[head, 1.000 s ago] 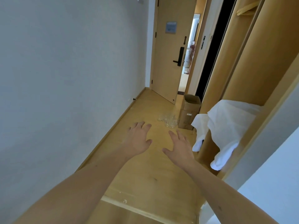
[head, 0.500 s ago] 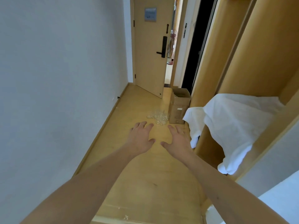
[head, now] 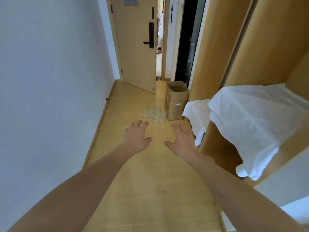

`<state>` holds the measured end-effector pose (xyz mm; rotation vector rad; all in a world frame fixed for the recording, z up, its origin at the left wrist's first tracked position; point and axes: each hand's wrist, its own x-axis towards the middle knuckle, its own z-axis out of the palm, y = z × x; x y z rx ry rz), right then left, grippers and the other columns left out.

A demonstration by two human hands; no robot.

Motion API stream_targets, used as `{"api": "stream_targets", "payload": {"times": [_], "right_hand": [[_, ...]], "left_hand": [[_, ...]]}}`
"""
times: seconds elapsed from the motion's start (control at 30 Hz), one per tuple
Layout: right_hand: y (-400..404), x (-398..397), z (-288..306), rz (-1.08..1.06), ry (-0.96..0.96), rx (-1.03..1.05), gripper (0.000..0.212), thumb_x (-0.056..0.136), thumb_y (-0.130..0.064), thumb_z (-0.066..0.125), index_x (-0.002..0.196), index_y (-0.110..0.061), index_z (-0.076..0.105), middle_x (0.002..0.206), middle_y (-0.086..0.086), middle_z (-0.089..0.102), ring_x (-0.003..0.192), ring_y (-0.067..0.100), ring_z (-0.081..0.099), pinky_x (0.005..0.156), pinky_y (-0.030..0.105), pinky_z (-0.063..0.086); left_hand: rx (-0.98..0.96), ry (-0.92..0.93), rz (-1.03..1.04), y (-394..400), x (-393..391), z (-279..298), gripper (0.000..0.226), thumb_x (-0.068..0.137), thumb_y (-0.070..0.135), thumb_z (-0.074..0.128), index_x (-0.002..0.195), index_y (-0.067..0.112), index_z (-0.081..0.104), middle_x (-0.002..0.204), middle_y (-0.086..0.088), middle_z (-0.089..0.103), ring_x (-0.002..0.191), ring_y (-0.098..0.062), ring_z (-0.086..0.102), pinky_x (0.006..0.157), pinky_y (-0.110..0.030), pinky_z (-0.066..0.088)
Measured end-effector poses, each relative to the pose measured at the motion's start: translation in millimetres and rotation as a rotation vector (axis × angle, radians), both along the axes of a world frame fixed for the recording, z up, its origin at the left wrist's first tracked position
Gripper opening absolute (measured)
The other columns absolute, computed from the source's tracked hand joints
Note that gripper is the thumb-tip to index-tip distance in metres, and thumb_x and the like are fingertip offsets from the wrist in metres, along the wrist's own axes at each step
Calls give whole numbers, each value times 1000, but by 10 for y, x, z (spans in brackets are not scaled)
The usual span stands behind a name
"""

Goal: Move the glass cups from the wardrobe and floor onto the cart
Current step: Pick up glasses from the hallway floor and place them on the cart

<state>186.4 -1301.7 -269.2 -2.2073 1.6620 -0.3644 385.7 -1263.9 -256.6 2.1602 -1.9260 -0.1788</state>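
Both hands reach out palm-down with fingers spread, the left hand [head: 136, 136] and right hand [head: 181, 139] holding nothing. The cluster of small clear glass cups [head: 154, 114] sits on the pale wooden floor [head: 150, 181] at mid-frame, just beside the open brown cardboard box [head: 176, 101]. Best to crouch close and lift from the near edge (clear glass knocks over easily).
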Motion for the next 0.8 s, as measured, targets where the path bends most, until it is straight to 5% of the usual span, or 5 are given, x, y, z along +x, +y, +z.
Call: {"api": "stream_targets", "payload": {"times": [0.8], "right_hand": [[-3426,196,-37,3,-53,51,79,89,-47,70,155,-23,32,157,4,35,141,32,35,111,44,38]], "left_hand": [[49,-2,33,-3404,188,-61,71,92,46,66,152,23,36,156,-8,37,141,-31,34,111,-46,39]]}}
